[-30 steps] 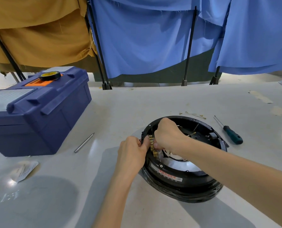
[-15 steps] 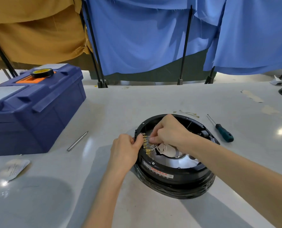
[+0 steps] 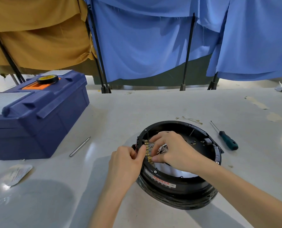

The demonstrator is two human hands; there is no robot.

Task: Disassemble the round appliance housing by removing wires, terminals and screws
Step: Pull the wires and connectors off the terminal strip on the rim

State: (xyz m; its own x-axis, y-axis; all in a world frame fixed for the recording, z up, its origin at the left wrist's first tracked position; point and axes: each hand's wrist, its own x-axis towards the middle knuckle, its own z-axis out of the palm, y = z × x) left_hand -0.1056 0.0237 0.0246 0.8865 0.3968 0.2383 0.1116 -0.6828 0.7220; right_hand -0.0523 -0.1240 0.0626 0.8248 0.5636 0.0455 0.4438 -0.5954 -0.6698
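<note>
Bracing hand: the left hand is at the left rim of the round housing, fingers curled and thumb pressed to the rim, gripping it just beside the terminal row.
Working hand: the right hand reaches into the housing from the right with its fingers bent over the brass terminals. The thumb tip is at the near end of the row, and the hand appears to pinch one terminal, though the fingers hide the exact contact.
Housing: black and ring-shaped, it lies open side up on the table, in front of the person and slightly right of centre. A red-and-white label is on its near wall.
Terminals: a short gold-coloured row stands along the inner left wall, between the two hands.
Wires: thin white wires are bunched inside the housing under the right hand.
Loose leads: thin leads with ring ends lie on the table just beyond the housing's far rim.
Screwdriver: the green-handled screwdriver lies on the table right of the housing, apart from it, tip pointing away from the person.
Metal rod: a slim grey rod lies between the toolbox and the housing.
Toolbox: the blue toolbox is closed at the table's left, with a roll of black tape on its lid.
Packet: a pale flat packet lies near the toolbox's front corner.
Backdrop: a blue cloth and a mustard cloth hang behind the table.
</note>
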